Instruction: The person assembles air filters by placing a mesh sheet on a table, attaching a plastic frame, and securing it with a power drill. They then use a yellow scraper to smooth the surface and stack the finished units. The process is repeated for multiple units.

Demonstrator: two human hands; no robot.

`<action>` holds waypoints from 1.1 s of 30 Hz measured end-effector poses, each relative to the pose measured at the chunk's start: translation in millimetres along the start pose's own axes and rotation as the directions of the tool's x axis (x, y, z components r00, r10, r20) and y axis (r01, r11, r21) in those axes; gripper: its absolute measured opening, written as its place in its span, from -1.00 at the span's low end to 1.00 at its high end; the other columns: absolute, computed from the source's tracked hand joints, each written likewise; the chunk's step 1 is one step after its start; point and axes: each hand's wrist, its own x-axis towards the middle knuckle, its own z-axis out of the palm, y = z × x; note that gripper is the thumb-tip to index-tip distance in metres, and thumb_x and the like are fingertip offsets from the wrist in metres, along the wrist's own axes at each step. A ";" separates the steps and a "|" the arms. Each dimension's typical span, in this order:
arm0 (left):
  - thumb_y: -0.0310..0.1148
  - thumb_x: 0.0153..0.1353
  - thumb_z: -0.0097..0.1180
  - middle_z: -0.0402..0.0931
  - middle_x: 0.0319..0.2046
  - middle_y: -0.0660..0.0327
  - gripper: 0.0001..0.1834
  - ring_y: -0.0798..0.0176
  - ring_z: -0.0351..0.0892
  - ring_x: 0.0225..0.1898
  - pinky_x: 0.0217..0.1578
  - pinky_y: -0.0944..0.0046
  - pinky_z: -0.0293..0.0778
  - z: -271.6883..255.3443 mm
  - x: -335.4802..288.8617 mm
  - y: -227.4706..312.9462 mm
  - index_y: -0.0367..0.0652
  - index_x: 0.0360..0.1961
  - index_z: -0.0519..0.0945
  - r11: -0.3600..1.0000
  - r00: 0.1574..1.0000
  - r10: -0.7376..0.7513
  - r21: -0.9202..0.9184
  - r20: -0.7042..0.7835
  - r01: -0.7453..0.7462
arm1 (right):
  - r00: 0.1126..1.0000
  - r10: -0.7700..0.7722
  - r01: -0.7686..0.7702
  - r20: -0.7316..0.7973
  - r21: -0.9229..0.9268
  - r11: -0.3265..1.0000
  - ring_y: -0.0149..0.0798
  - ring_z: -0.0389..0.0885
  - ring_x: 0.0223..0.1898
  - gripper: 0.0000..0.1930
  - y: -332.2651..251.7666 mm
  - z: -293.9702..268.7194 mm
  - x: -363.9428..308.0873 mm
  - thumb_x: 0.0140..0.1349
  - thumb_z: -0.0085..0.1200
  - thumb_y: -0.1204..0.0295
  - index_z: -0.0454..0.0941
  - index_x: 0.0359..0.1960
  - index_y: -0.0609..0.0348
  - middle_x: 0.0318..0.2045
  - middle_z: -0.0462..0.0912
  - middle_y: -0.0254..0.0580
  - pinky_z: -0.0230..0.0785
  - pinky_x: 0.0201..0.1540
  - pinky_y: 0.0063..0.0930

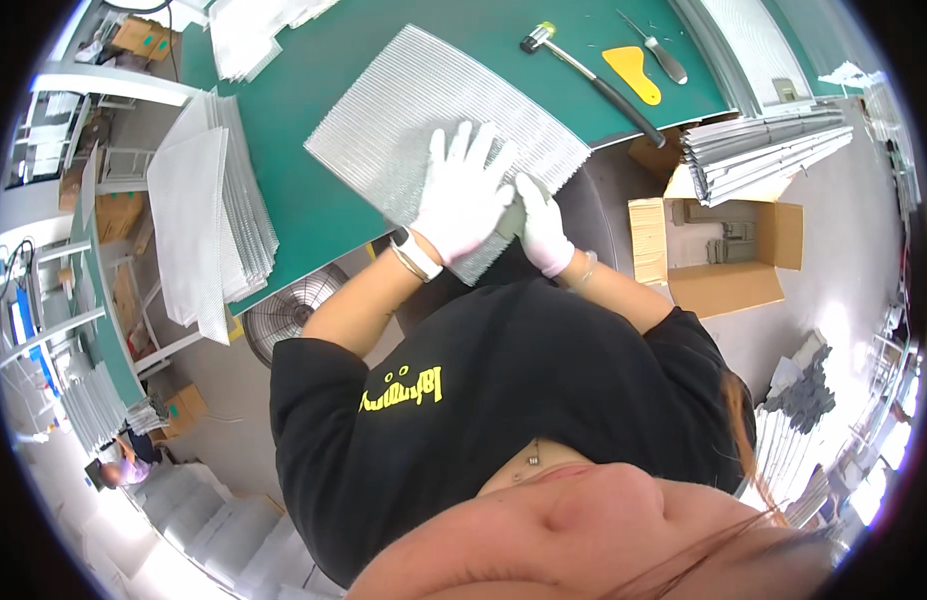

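A silvery, finely ribbed mesh panel [413, 100] lies slantwise on the green worktable, its near end reaching over the table's edge toward my body. My left hand [465, 195], in a white glove, rests flat on the panel with its fingers spread. My right hand [543, 225], also white-gloved, is closed around the panel's near right edge, beside the left hand. Part of its fingers is hidden by the panel.
On the green worktable [283, 150] lie a hammer [593, 78], a yellow scraper [633, 74] and a screwdriver [666, 60]. Stacked mesh sheets [208, 200] overhang the left edge. Grey-white strips [763, 150] sit above an open cardboard box [723, 287]. A floor fan [288, 310] stands below.
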 end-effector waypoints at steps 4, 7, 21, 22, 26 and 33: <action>-0.26 0.24 0.07 0.44 0.20 0.02 -0.54 -0.10 0.33 0.30 0.33 -0.26 0.16 -5.5 30.2 -48.0 -0.08 0.16 0.57 0.955 0.954 0.296 -0.010 -0.043 -0.296 | 0.775 0.465 -0.160 0.428 -0.578 0.800 -0.38 0.62 -0.23 -0.49 -51.6 -9.8 10.7 0.32 0.14 -0.06 0.58 -0.01 0.16 -0.30 0.63 -0.29 0.51 -0.14 -0.47; -0.30 0.24 0.06 0.50 0.11 0.12 -0.61 -0.01 0.40 0.24 0.31 -0.19 0.20 -19.7 42.9 -76.7 -0.06 0.09 0.60 0.909 0.913 0.407 0.098 -0.009 -0.404 | 0.891 0.188 0.348 0.413 -0.887 0.304 0.00 0.67 0.00 -0.53 -84.8 -65.3 28.2 0.16 0.15 0.10 0.69 -0.04 0.20 -0.05 0.71 0.04 0.50 0.09 -0.21; -0.28 0.24 0.15 0.64 -0.14 0.07 -0.70 -0.05 0.60 -0.08 0.01 0.00 0.50 54.4 -51.6 47.2 -0.19 -0.06 0.66 0.619 0.982 0.191 -0.774 -0.014 -0.131 | 0.797 -0.269 0.313 0.540 -0.752 -0.581 0.04 0.59 -0.33 -0.92 -219.3 -242.8 57.0 -0.02 0.24 0.49 0.59 -0.47 0.05 -0.47 0.60 -0.10 0.45 -0.20 -0.12; -0.24 0.33 0.10 0.64 0.00 0.02 -0.63 -0.08 0.60 0.06 0.14 0.04 0.47 69.9 -52.8 49.9 -0.22 0.05 0.64 0.579 0.967 0.176 -0.814 0.185 0.050 | 0.738 -0.208 0.501 0.642 -0.727 -0.469 0.03 0.60 -0.38 -0.92 -212.3 -197.1 42.2 -0.04 0.26 0.46 0.59 -0.53 0.05 -0.51 0.58 -0.09 0.47 -0.24 -0.12; -0.17 0.37 0.06 0.43 0.25 -0.04 -0.45 0.08 0.38 0.32 0.33 0.15 0.29 105.9 -21.9 88.7 -0.29 0.26 0.42 0.212 0.993 0.015 -0.971 0.116 0.111 | 0.668 0.073 0.698 0.740 -0.590 -0.407 -0.02 0.60 -0.48 -0.89 -158.8 -25.5 -19.8 -0.12 0.23 0.33 0.61 -0.61 0.06 -0.62 0.55 -0.15 0.44 -0.35 -0.13; -0.17 0.48 0.01 0.57 0.10 0.06 -0.45 0.16 0.58 0.13 0.23 0.24 0.40 41.4 -37.1 60.6 -0.32 0.34 0.36 -0.226 0.989 -0.060 -0.967 0.134 0.118 | 0.398 -0.131 0.917 0.908 -0.397 0.036 -0.12 0.58 -0.48 -0.86 -100.0 -12.2 -54.6 0.11 0.16 0.35 0.58 -0.55 0.09 -0.55 0.58 -0.10 0.42 -0.36 -0.15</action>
